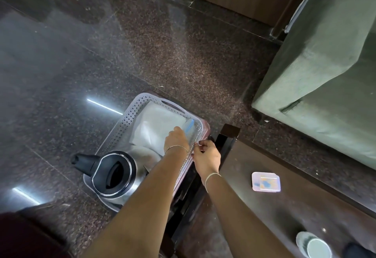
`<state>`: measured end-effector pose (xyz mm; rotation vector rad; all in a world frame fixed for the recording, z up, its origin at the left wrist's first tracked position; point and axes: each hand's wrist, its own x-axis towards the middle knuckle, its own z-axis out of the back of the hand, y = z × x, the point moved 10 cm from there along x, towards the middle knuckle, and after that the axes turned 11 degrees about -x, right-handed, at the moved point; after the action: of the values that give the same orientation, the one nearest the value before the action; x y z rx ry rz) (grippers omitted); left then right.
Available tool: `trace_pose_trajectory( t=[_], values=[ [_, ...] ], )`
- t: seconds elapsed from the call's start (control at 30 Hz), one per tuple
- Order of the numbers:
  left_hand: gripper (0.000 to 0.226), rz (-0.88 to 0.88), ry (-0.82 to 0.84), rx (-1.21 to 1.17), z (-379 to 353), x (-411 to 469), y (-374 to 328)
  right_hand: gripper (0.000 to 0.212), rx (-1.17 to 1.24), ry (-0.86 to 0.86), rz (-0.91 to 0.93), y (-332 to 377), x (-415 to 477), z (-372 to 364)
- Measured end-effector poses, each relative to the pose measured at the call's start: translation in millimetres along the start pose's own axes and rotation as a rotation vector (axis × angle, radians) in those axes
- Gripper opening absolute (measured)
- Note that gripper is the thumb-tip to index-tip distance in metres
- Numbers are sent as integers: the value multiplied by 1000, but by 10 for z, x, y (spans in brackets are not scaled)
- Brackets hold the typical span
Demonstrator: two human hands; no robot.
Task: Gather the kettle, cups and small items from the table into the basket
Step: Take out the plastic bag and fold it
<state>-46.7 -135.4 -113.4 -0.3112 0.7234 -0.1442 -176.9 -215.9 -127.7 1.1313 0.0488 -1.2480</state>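
Nearby, box (266, 181) and cup (317, 248) on table (284, 213)

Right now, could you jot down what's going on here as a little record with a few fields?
Basket: pale, perforated, beside the table, lined with white paper
Kettle: in the basket's near end, lid up
Left hand: inside the basket, on a clear bottle with a blue label
Right hand: at the basket's rim
Table: dark wood
Left on table: small plastic box; cup at the near edge
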Motion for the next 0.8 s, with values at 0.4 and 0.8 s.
trace_pose_trajectory(
  t=[0.4,0.8],
  values=[
    [20,-50,-152,-89,598,-174,146,20,-99,-13,-2,57,-225,-49],
    [25,-130,-321,-231,1171,-412,66,36,-196,25,2,93,-281,-62]
  ],
)
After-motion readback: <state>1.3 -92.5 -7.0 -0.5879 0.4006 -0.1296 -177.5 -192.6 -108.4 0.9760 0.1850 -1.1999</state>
